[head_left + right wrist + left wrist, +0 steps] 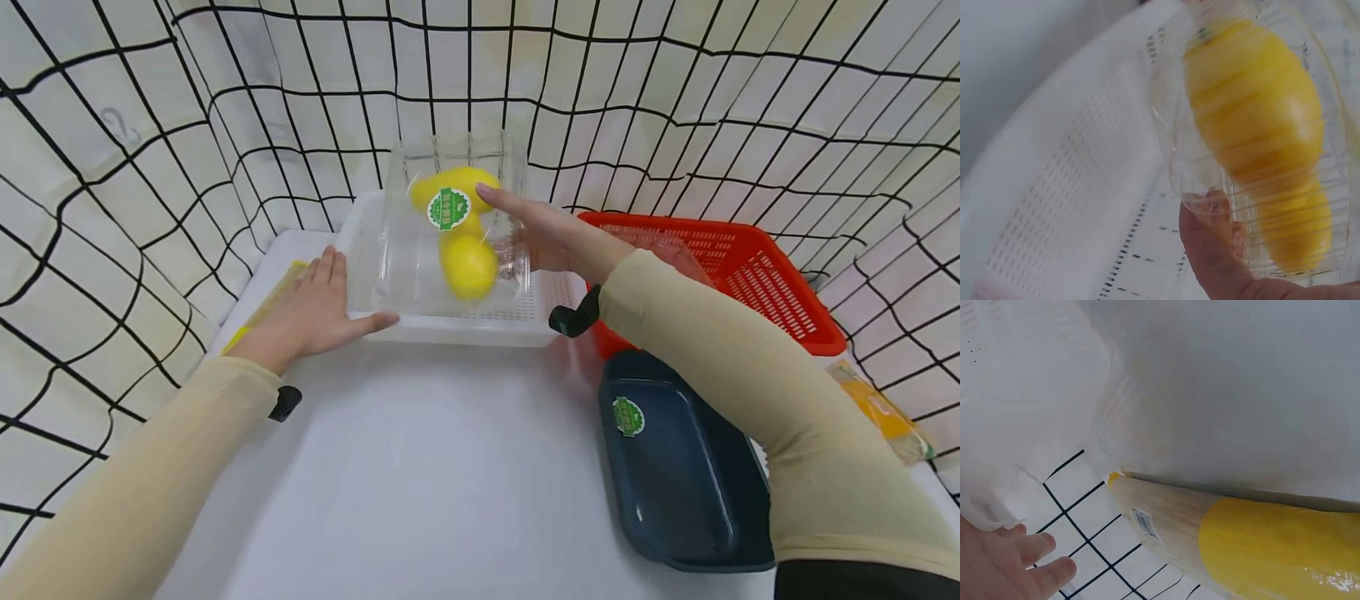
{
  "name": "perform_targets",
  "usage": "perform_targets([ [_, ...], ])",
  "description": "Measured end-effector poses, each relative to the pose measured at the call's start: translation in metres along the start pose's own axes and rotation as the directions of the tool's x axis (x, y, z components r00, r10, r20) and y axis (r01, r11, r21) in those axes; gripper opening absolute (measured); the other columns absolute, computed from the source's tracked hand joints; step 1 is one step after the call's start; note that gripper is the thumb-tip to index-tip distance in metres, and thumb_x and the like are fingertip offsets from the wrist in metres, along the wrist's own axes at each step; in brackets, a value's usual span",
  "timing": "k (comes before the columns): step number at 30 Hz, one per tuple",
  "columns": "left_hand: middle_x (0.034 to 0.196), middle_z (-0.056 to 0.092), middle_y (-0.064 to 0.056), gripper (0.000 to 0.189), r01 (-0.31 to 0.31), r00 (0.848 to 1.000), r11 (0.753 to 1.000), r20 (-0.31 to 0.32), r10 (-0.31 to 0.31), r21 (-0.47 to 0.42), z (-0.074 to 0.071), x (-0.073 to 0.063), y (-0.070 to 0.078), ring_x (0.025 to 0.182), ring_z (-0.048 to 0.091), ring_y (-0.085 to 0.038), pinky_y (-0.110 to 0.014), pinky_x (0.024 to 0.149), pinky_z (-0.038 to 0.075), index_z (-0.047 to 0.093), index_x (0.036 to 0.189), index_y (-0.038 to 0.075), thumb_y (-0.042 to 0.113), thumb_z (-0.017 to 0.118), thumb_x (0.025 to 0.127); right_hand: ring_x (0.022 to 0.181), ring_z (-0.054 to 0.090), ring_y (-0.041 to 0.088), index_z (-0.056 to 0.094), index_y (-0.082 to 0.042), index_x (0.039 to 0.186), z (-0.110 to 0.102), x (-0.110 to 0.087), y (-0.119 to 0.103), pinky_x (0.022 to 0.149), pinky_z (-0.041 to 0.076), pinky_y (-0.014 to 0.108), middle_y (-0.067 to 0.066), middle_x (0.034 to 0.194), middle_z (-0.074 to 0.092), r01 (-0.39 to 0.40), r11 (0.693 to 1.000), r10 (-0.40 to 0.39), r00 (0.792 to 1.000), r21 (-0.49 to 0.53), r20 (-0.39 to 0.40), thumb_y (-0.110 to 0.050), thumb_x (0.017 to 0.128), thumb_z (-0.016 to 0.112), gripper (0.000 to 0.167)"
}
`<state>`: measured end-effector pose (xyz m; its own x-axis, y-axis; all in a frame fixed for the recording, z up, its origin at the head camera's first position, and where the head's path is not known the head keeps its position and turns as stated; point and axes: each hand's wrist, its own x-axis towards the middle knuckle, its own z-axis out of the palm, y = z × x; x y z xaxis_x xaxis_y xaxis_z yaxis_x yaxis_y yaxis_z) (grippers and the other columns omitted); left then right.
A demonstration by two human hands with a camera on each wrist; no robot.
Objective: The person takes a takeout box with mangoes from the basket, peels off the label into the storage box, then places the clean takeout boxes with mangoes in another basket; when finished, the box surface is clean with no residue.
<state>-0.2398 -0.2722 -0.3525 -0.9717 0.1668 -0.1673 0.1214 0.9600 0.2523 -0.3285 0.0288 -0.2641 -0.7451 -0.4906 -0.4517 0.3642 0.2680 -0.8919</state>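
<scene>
between pinching fingers of right hand (557,235) was box (408,271) with fruit (470,268); left hand (311,307), fingers straight, thumb spread, touched basket (465,331).

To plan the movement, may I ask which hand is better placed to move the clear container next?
Probably the right hand: it grips the clear container, while the left hand rests against the white basket.

Your head view is bright, with a soft shadow beside your left sleeve (165,475) on the white counter (450,467), glints on the clear container (412,271) and dark blue tray (678,467), and the black wire mesh (470,28) bowing toward the edges. Your wrist views look dimmer and greyer: you get glare on the yellow pack (1279,544), while the white basket (1079,169) blurs
</scene>
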Motion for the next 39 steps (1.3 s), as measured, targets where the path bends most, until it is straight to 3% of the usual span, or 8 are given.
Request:
perform_targets([
  [9,0.162,-0.009,-0.042,0.125,-0.027,1.000,0.999,-0.001,0.027,0.042,-0.002,0.000,-0.001,0.151,0.000,-0.060,-0.068,0.124,0.010,-0.008,0.153,-0.020,0.077,0.043,0.093,0.131,0.055,0.033,0.032,-0.027,0.155,0.010,-0.066,0.019,0.107,0.051,0.053,0.010,0.148,0.050,0.172,0.985,-0.172,0.984,0.015,0.040,-0.058,0.099,0.052,0.067],
  [11,0.162,-0.009,-0.042,0.126,-0.032,0.999,0.998,0.000,0.032,0.049,-0.002,0.001,-0.001,0.151,0.000,-0.061,-0.068,0.124,0.009,-0.008,0.153,-0.020,0.078,0.042,0.093,0.130,0.055,0.032,0.036,-0.025,0.153,0.011,-0.076,0.030,0.106,0.052,0.051,0.010,0.144,0.054,0.193,0.981,-0.193,0.979,0.008,0.067,-0.063,0.095,0.057,0.073],
  [16,0.162,-0.011,-0.041,0.127,-0.034,0.999,0.998,0.006,0.034,0.047,-0.001,0.001,-0.001,0.151,-0.001,-0.060,-0.067,0.124,0.007,-0.008,0.153,-0.020,0.079,0.042,0.092,0.132,0.055,0.034,0.035,-0.015,0.152,0.018,-0.094,0.066,0.106,0.053,0.049,0.014,0.143,0.054,0.200,0.980,-0.197,0.971,-0.011,0.134,-0.077,0.075,0.070,0.105],
  [21,0.162,-0.008,-0.043,0.119,-0.046,0.999,0.996,0.001,0.046,0.075,0.000,0.002,-0.003,0.150,0.002,-0.061,-0.068,0.123,0.009,-0.006,0.153,-0.021,0.070,0.046,0.096,0.135,0.054,0.037,0.021,-0.010,0.159,0.027,-0.109,0.105,0.110,0.049,0.052,0.018,0.153,0.045,0.154,0.988,-0.155,0.966,0.024,0.207,-0.074,0.075,0.073,0.119],
  [26,0.162,-0.009,-0.042,0.118,-0.036,0.999,0.998,-0.006,0.036,0.059,0.001,0.003,-0.003,0.150,0.002,-0.061,-0.069,0.123,0.010,-0.007,0.153,-0.021,0.069,0.045,0.096,0.128,0.059,0.031,0.024,-0.010,0.158,0.033,-0.120,0.136,0.108,0.050,0.053,0.019,0.149,0.050,0.084,0.995,-0.095,0.959,0.052,0.267,-0.060,0.087,0.072,0.100],
  [31,0.162,-0.010,-0.042,0.128,-0.019,1.000,0.999,-0.018,0.020,0.034,0.003,0.002,-0.002,0.151,0.004,-0.061,-0.069,0.123,0.012,-0.010,0.153,-0.020,0.078,0.045,0.092,0.119,0.060,0.025,0.031,-0.005,0.153,0.039,-0.125,0.163,0.105,0.053,0.051,0.013,0.138,0.057,-0.015,0.998,-0.007,0.947,0.067,0.321,-0.041,0.098,0.067,0.076],
  [39,0.163,-0.011,-0.041,0.132,-0.010,1.000,1.000,-0.018,0.010,0.015,0.002,0.002,0.001,0.151,0.004,-0.061,-0.069,0.123,0.012,-0.011,0.153,-0.019,0.081,0.047,0.089,0.106,0.064,0.020,0.041,0.002,0.143,0.038,-0.128,0.186,0.100,0.057,0.044,0.007,0.121,0.066,-0.125,0.988,0.088,0.939,0.092,0.332,-0.043,0.100,0.063,0.065],
])
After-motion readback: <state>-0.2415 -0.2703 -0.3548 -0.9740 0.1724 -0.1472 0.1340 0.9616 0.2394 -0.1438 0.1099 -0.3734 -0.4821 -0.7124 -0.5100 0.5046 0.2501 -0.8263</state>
